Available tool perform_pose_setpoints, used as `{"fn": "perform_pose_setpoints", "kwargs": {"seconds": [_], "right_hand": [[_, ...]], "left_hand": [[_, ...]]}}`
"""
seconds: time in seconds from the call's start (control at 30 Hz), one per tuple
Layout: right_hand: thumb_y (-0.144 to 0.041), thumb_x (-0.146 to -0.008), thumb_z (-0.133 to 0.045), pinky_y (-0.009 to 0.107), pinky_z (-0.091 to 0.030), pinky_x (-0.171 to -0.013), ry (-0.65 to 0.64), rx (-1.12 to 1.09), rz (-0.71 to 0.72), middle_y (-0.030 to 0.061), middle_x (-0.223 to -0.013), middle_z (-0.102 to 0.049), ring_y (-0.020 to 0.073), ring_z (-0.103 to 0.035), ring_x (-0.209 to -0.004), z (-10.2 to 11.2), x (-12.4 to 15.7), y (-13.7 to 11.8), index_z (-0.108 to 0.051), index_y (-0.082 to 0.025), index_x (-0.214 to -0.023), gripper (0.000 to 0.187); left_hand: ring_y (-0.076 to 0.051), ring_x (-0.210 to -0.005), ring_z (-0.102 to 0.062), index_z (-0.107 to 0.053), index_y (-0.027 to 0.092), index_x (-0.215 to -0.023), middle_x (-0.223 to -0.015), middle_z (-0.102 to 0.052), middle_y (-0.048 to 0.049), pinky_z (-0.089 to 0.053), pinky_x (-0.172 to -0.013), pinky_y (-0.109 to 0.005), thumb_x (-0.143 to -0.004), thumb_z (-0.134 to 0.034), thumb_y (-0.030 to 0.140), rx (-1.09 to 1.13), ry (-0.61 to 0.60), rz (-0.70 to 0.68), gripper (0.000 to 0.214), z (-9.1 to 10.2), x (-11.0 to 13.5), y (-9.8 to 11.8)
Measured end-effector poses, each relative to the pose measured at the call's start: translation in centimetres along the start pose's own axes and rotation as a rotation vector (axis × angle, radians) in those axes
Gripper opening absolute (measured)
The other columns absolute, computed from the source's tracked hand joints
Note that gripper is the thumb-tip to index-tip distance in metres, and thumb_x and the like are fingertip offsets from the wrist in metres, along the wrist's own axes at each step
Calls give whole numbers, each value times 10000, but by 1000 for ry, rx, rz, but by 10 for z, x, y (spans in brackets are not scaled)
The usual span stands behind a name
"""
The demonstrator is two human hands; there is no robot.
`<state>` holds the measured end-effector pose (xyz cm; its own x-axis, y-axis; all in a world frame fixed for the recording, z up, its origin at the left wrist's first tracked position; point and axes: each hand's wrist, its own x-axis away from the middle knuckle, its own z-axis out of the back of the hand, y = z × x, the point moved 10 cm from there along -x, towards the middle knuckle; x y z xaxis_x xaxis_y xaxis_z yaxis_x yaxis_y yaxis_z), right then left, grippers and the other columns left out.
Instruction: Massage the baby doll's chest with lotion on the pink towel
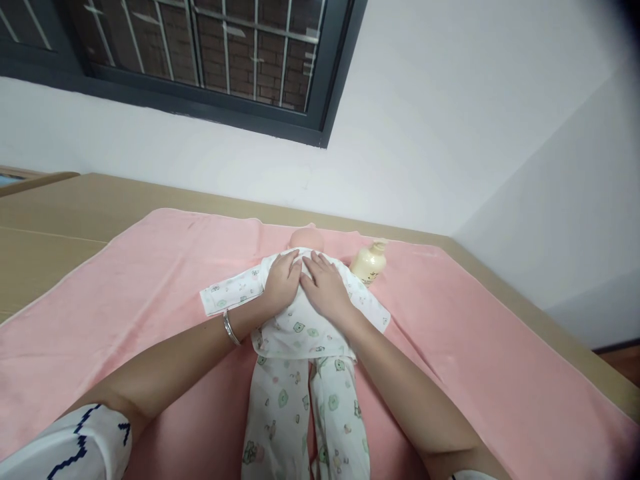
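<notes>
A baby doll (pixel 306 239) lies on its back on a pink towel (pixel 150 287), dressed in a white printed top (pixel 300 323) and matching trousers (pixel 305 413). My left hand (pixel 283 280) rests flat on the doll's chest, fingers stretched toward the neck. My right hand (pixel 325 287) lies flat beside it on the chest, fingertips almost touching the left hand's. A silver bracelet (pixel 230 327) circles my left wrist. Neither hand holds anything.
A cream pump bottle (pixel 369 262) lies on the towel right of the doll's head. The towel covers a tan bed surface (pixel 50 220) against a white wall. A dark-framed barred window (pixel 200 53) is above.
</notes>
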<state>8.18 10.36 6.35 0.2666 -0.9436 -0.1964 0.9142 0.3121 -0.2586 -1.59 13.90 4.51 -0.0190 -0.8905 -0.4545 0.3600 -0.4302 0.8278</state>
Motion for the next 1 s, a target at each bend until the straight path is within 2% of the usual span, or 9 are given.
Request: {"fn": "perform_pose_setpoints", "kwargs": {"seconds": [0.13,0.27,0.4,0.53,0.67,0.73,0.87,0.93,1.0], "right_hand": [[-378,-1039,-373,481,-248,-1218,46,-30,-120,186,-1593,-381,304,-332,-1491,9,-8,21,-466,-133,-1496,527],[-332,-1030,-366,573,-251,-1196,44,136,-99,228,-1593,-356,384,-310,-1487,4,8,-1,-408,-84,-1527,557],[-289,-1020,-340,614,-214,-1201,15,158,2,193,-1618,-321,396,-236,-1513,-2,17,-17,-396,-77,-1532,557],[-360,-1035,-328,545,-210,-1226,-17,-5,-34,141,-1629,-326,319,-254,-1522,0,-3,12,-404,-138,-1534,552],[-418,-1049,-295,519,-157,-1239,19,-18,-130,189,-1628,-305,305,-190,-1544,4,-15,37,-362,-80,-1542,601],[-411,-1051,-286,520,-179,-1229,7,44,-139,219,-1605,-338,327,-230,-1530,4,-10,31,-364,-49,-1532,607],[-321,-1030,-337,474,-266,-1200,-47,173,-109,284,-1531,-424,356,-354,-1472,7,11,2,-402,21,-1491,577],[-277,-1008,-373,476,-304,-1178,-65,181,-82,288,-1510,-450,367,-395,-1445,11,15,-7,-463,11,-1449,534],[-269,-1009,-363,458,-361,-1137,-61,113,-66,252,-1466,-518,344,-469,-1390,17,11,-3,-560,-43,-1365,465]], "left_hand": [[-276,-1265,-570,-615,101,-1280,-1309,-650,-174,-399,-1143,-456,-992,-380,309,-45,-2,-24,426,-1,0,4],[-261,-1229,-589,-644,135,-1233,-1273,-673,-142,-423,-1123,-443,-979,-405,301,-50,-15,-31,386,-1,-2,2],[-246,-1200,-601,-680,182,-1160,-1243,-695,-102,-418,-1131,-430,-963,-409,269,-107,-53,-88,346,-4,-4,7],[-269,-1264,-567,-650,146,-1225,-1305,-667,-141,-372,-1166,-463,-992,-349,284,-194,-61,-127,405,-10,2,11],[-313,-1415,-431,-551,122,-1361,-1474,-534,-176,-300,-1203,-509,-993,-391,332,-327,3,-79,453,-9,8,5],[-328,-1406,-442,-549,108,-1351,-1460,-537,-199,-312,-1188,-508,-990,-407,356,-373,-2,-23,460,-8,3,-2],[-310,-1262,-566,-622,142,-1217,-1288,-657,-171,-395,-1112,-474,-981,-416,367,-405,-160,26,385,-11,-15,-10],[-298,-1232,-584,-625,153,-1204,-1271,-667,-158,-414,-1091,-460,-984,-395,345,-429,-201,0,372,-12,-17,-5],[-316,-1275,-558,-606,124,-1248,-1310,-644,-186,-392,-1109,-479,-987,-370,315,-497,-198,-55,400,-14,-9,4]]}}
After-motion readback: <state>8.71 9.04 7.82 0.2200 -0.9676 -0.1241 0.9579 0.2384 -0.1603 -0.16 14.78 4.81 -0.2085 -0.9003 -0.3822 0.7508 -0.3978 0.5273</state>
